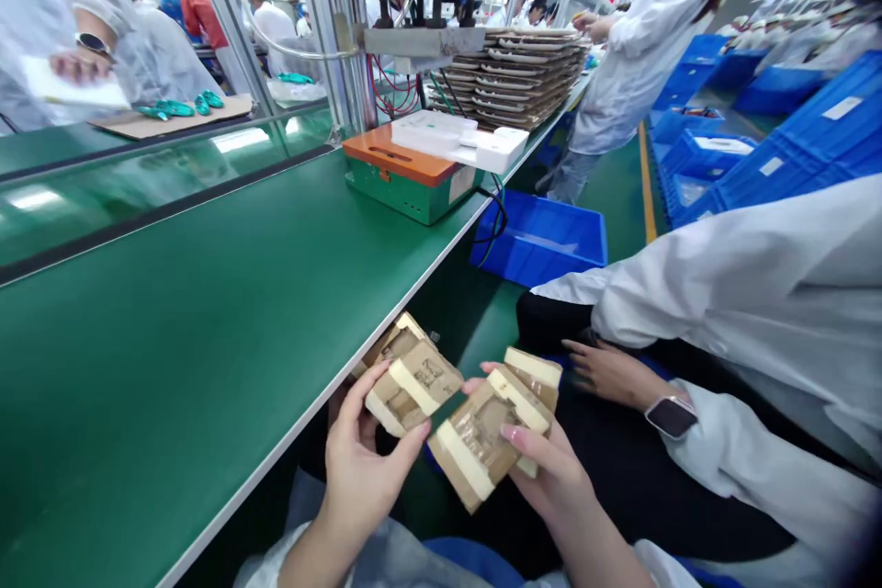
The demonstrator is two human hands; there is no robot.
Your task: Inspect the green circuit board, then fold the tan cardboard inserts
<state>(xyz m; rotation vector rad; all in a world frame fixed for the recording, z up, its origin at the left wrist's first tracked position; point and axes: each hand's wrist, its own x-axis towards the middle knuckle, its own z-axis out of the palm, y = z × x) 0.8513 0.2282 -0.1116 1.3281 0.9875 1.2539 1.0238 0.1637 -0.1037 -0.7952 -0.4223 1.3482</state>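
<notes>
Left hand is gripping a taped cardboard block, right hand a second block, just off the green surface. Bump that edge and one could drop.

Down below the near edge of the bench, the left hand has a packing block and the right hand has a second packing block, side by side and almost touching! Just to their right, a co-worker's hand rests on a lap. Further along the bench, a box carries flat trays, and behind it a stack of trays sits beside a press. On the floor past the bench edge there's a crate, then a standing co-worker, with rows of crates lining the far right.
</notes>
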